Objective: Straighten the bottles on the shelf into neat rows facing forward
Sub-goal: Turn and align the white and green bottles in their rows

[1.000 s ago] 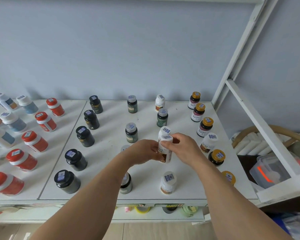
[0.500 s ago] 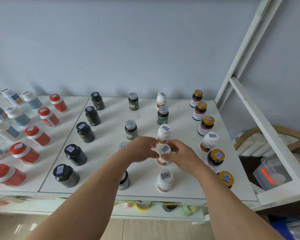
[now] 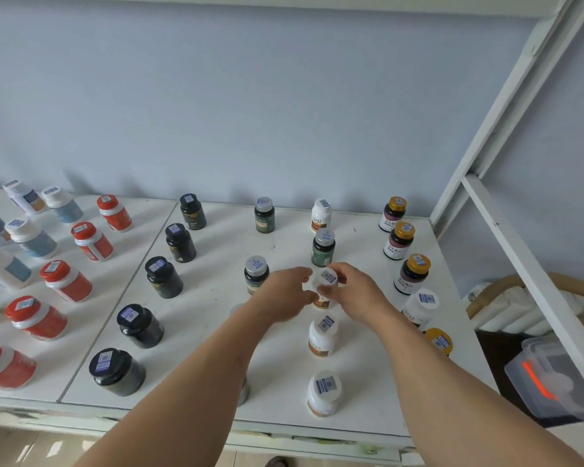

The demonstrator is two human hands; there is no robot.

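Our left hand [image 3: 284,294] and right hand [image 3: 354,291] both grip one white bottle [image 3: 324,284]; two more white ones stand nearer us.

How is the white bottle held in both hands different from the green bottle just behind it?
The held white bottle has a white body and white cap; the green bottle is dark green with a grey cap. The left hand and right hand grip the white one; the green one stands free. Both carry a barcode sticker on the cap.
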